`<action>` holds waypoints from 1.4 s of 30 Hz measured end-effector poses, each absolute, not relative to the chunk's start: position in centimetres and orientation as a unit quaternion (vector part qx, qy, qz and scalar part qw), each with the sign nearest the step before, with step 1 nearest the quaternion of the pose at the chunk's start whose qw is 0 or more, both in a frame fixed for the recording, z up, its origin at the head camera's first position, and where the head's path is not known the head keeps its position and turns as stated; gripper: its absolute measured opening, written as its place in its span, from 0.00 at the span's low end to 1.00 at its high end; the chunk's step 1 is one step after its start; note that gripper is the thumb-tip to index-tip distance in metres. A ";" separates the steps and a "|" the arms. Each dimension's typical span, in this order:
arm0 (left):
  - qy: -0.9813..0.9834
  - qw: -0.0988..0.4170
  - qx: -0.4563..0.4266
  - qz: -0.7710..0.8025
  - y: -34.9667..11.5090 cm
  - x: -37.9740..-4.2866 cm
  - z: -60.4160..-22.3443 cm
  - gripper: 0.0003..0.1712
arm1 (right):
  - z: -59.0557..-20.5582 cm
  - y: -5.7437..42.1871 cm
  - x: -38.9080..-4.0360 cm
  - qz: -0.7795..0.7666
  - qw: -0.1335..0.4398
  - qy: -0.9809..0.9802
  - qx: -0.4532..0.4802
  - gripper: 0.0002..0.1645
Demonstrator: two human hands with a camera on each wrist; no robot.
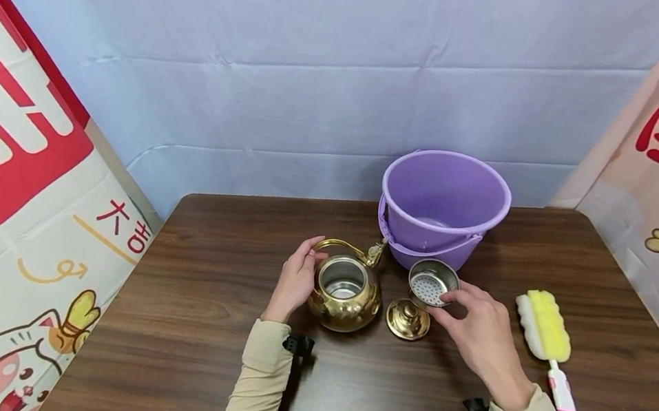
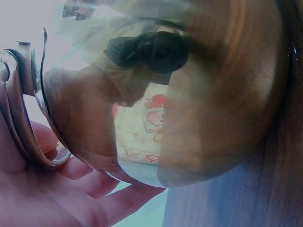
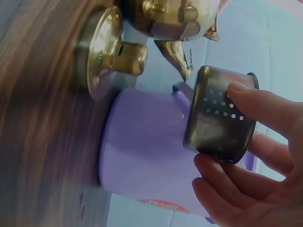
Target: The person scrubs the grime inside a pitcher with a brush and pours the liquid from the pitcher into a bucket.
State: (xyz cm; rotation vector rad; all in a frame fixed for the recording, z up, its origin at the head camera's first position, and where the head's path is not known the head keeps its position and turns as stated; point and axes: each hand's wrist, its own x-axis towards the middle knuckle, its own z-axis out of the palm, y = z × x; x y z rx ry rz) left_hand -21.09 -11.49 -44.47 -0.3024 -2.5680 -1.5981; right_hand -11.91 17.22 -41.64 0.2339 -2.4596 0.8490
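Observation:
A round gold teapot (image 1: pixel 344 305) stands lidless on the table, its silvery inside showing. My left hand (image 1: pixel 295 276) holds it at its left side, where the folded handle (image 2: pixel 21 118) meets the body; in the left wrist view my fingers reach past the handle and rest against the shiny body. Between thumb and fingers, my right hand (image 1: pixel 484 333) grips a metal tea strainer (image 1: pixel 430 285), tilted so its perforated bottom shows in the head view. More holes dot its side in the right wrist view. Just below the strainer, the gold teapot lid (image 1: pixel 408 320) lies knob up.
Behind the strainer stands a purple bucket (image 1: pixel 446 193) with its handle lowered toward me. A sponge brush (image 1: pixel 545 325) with a yellow and white head and pink handle lies on the right of the wooden table (image 1: pixel 198 299). A pale cloth (image 1: pixel 295 90) hangs behind the table.

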 end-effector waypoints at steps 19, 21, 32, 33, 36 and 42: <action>-0.843 0.051 -0.095 -0.527 -11.5 -20.9 -44.3 0.23 | -42.6 20.6 -10.9 0.278 0.269 -0.919 0.074 0.14; -0.844 0.052 -0.094 -0.525 -11.5 -20.9 -44.3 0.23 | -42.7 20.8 -10.9 0.278 0.265 -0.920 0.072 0.14; -0.844 0.055 -0.094 -0.526 -11.4 -21.2 -44.6 0.23 | -43.3 21.7 -10.5 0.260 0.247 -0.931 0.070 0.14; -0.844 0.055 -0.093 -0.525 -11.4 -21.3 -44.6 0.23 | -43.3 21.8 -10.5 0.258 0.244 -0.933 0.068 0.14; -0.843 0.056 -0.095 -0.526 -11.4 -21.2 -44.6 0.23 | -43.5 22.1 -10.3 0.253 0.237 -0.936 0.063 0.14; -0.844 0.058 -0.100 -0.525 -11.4 -21.2 -44.6 0.23 | -43.7 22.5 -10.2 0.248 0.234 -0.939 0.055 0.15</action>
